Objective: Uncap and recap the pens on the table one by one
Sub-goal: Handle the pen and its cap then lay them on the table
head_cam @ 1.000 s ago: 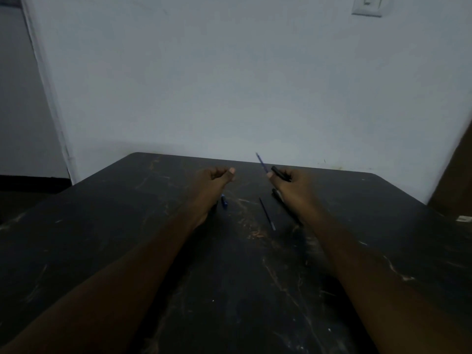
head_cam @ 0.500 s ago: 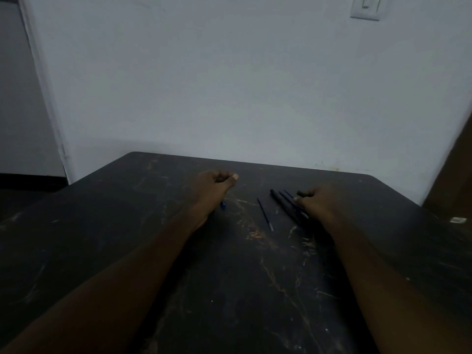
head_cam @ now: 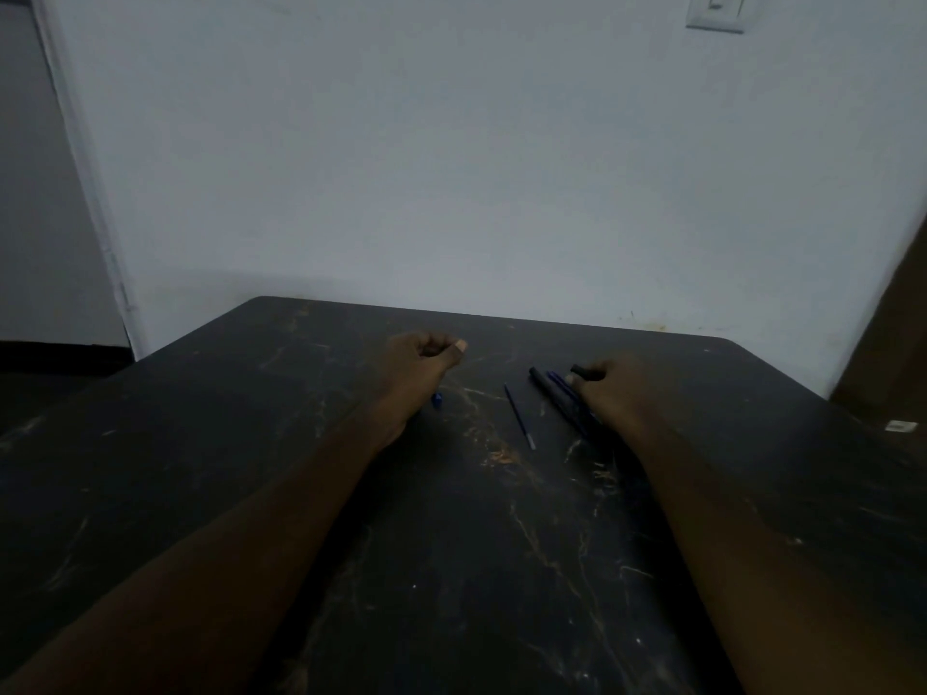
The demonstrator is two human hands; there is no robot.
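My left hand (head_cam: 426, 361) is curled into a fist on the dark table (head_cam: 451, 544), thumb tip pointing right. A small blue pen piece (head_cam: 437, 399) pokes out under its little-finger side, apparently held in the fist. My right hand (head_cam: 614, 391) rests on the table with its fingers curled round a short black pen end (head_cam: 582, 371). Just left of its fingers a black pen (head_cam: 544, 386) and a blue pen (head_cam: 563, 388) lie side by side. A thin blue refill (head_cam: 519, 416) lies alone between my hands.
The table's far edge meets a white wall (head_cam: 451, 168) with a light switch (head_cam: 715, 12) at the top right. A small white object (head_cam: 900, 426) lies near the table's right edge. A dark doorway is on the left.
My right hand came down from the air to the table and the blue pen it held up now lies beside the black pen. My left hand has barely moved.
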